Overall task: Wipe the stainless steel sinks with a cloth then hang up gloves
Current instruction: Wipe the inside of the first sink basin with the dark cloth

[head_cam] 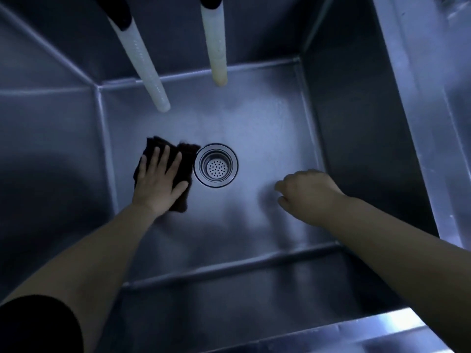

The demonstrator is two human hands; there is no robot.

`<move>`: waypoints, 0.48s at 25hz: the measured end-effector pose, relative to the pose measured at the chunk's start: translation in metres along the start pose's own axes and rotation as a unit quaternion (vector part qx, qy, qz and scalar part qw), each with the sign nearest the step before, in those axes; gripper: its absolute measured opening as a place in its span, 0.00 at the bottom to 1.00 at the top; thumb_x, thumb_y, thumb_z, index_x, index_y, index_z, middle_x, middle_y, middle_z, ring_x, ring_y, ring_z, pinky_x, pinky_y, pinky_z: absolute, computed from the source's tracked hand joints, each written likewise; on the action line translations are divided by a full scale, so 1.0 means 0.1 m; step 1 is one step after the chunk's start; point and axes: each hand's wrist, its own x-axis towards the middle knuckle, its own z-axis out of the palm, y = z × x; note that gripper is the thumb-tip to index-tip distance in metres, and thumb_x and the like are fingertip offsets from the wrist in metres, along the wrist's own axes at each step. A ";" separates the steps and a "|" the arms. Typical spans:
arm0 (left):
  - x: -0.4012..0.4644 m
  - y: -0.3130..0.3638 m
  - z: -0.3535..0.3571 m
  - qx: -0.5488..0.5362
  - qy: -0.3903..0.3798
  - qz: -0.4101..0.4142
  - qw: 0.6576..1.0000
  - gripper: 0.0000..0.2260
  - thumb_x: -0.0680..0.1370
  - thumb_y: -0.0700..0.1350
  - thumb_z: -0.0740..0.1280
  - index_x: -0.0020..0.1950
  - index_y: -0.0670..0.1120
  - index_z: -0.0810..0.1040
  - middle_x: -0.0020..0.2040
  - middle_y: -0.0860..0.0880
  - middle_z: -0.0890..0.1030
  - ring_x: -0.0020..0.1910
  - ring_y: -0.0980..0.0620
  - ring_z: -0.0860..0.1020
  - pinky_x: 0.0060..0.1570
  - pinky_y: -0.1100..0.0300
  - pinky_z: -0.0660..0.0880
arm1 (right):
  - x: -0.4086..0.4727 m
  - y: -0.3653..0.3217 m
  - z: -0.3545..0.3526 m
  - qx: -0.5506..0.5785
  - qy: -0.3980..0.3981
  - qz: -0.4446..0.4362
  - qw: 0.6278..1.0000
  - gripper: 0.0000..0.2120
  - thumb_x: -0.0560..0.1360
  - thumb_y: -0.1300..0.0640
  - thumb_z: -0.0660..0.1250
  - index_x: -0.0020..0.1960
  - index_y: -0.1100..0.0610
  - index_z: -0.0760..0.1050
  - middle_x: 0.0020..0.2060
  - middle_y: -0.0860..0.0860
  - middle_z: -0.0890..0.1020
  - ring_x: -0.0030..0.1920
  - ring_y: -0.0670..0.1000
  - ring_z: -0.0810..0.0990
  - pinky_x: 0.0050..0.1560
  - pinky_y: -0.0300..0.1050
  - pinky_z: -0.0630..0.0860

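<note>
I look straight down into a deep stainless steel sink [267,138]. A dark cloth [184,159] lies flat on the sink floor just left of the round drain strainer [216,165]. My left hand [159,180] presses on the cloth with straight, spread fingers. My right hand [309,193] hovers low over the sink floor to the right of the drain, its fingers loosely curled downward and holding nothing. No gloves are in view.
Two pale hoses hang into the sink from above, a white hose [142,59] at the left and a yellowish hose [216,42] at the middle. The sink's front rim [369,332] shines at the bottom right. A steel wall [418,103] rises at the right.
</note>
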 end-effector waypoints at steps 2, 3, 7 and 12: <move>-0.33 -0.01 0.02 0.014 -0.010 0.059 0.998 0.33 0.76 0.63 0.49 0.75 0.46 0.58 0.76 0.39 0.58 0.75 0.39 0.53 0.72 0.43 0.44 | 0.01 -0.06 -0.02 0.016 0.009 0.010 1.000 0.08 0.78 0.53 0.55 0.48 0.54 0.72 0.42 0.50 0.78 0.37 0.51 0.70 0.36 0.42 0.60; -0.48 0.01 0.03 0.022 -0.017 0.095 0.995 0.34 0.76 0.64 0.46 0.74 0.44 0.61 0.74 0.38 0.62 0.74 0.37 0.57 0.71 0.42 0.47 | 0.00 -0.06 -0.02 0.022 0.016 0.016 1.000 0.09 0.78 0.53 0.55 0.49 0.54 0.73 0.44 0.50 0.79 0.38 0.52 0.71 0.36 0.42 0.60; -0.84 0.18 0.08 0.063 -0.048 0.269 0.960 0.31 0.75 0.65 0.51 0.71 0.48 0.64 0.69 0.38 0.71 0.68 0.35 0.67 0.67 0.40 0.53 | -0.08 0.04 0.05 0.038 0.018 0.040 0.998 0.12 0.79 0.52 0.55 0.56 0.53 0.74 0.48 0.50 0.80 0.46 0.53 0.78 0.37 0.42 0.63; -0.83 0.68 0.10 0.048 -0.038 0.422 0.905 0.30 0.71 0.64 0.58 0.70 0.53 0.69 0.70 0.43 0.70 0.69 0.39 0.67 0.67 0.41 0.55 | -0.12 0.27 0.13 0.064 -0.016 0.089 0.994 0.13 0.79 0.52 0.55 0.58 0.54 0.74 0.52 0.52 0.79 0.49 0.55 0.78 0.40 0.43 0.70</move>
